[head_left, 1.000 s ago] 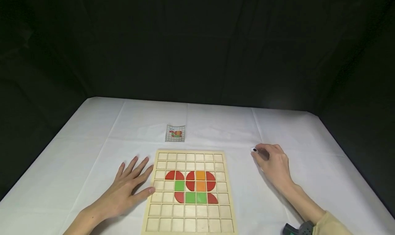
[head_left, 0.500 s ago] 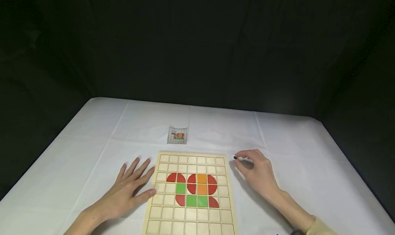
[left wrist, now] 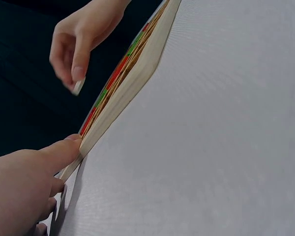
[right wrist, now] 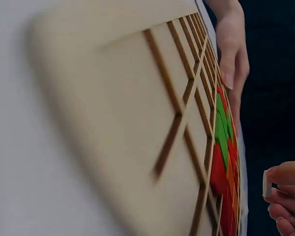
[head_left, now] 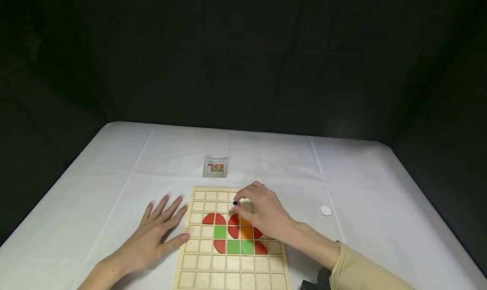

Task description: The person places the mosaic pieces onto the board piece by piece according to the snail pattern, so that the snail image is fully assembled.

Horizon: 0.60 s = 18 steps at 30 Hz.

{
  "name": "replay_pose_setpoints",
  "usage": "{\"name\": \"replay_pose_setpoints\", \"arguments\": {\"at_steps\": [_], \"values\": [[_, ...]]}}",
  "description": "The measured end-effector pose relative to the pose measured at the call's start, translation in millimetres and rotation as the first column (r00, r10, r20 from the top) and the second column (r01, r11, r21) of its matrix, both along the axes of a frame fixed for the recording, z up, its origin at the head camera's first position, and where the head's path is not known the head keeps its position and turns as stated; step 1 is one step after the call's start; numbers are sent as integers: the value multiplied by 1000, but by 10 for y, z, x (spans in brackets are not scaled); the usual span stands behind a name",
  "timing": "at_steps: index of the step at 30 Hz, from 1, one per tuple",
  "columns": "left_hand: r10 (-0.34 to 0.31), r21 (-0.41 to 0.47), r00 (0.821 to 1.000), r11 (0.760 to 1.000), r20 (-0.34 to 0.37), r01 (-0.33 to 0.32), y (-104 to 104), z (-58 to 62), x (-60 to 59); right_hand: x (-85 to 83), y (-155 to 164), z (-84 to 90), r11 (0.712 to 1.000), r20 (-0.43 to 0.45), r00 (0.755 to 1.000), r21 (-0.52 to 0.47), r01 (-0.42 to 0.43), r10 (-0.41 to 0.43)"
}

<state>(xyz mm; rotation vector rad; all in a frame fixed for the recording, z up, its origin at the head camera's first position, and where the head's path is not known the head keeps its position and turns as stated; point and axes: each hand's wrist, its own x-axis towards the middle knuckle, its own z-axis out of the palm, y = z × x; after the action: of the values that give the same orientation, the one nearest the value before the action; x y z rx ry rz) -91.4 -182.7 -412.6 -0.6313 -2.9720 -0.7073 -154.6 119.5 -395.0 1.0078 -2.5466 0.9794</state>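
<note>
My right hand (head_left: 269, 212) pinches a small white eye piece (head_left: 234, 203) with a black dot between thumb and forefinger, above the upper middle of the wooden grid board (head_left: 220, 278). In the right wrist view the same piece (right wrist: 267, 184) stands on edge at the fingertips, apart from the board. Spread beside the board's left edge lies my left hand (head_left: 146, 239), its thumb resting on the rim. Red curved pieces (head_left: 219, 246), green squares (head_left: 233, 247) and orange squares (head_left: 246, 232) sit in the grid; the right hand covers some cells.
A small picture card (head_left: 215, 167) with a similar coloured pattern lies behind the board. To the right, a white round disc (head_left: 325, 210) rests on the white tablecloth (head_left: 361, 239). Dark curtains (head_left: 243, 70) close off the back and sides.
My right hand has carried the eye piece leftward from the tablecloth to above the board. The white disc has come into view on the right. My left hand stays put.
</note>
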Motion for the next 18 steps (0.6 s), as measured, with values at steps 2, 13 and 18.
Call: {"name": "replay_pose_setpoints", "arguments": {"at_steps": [2,13,18], "values": [[0,4,1000,1000,6,0,-6,-8,5,-20,-109,6,999,41,999,28,-29,27],[7,13,1000,1000,10,-7,-26,-34,4,-180,-552,-12,973,56,986,158,-166,159],[5,11,1000,1000,6,-5,-10,-28,-5,-194,-598,-52,972,-15,987,179,-152,157]]}}
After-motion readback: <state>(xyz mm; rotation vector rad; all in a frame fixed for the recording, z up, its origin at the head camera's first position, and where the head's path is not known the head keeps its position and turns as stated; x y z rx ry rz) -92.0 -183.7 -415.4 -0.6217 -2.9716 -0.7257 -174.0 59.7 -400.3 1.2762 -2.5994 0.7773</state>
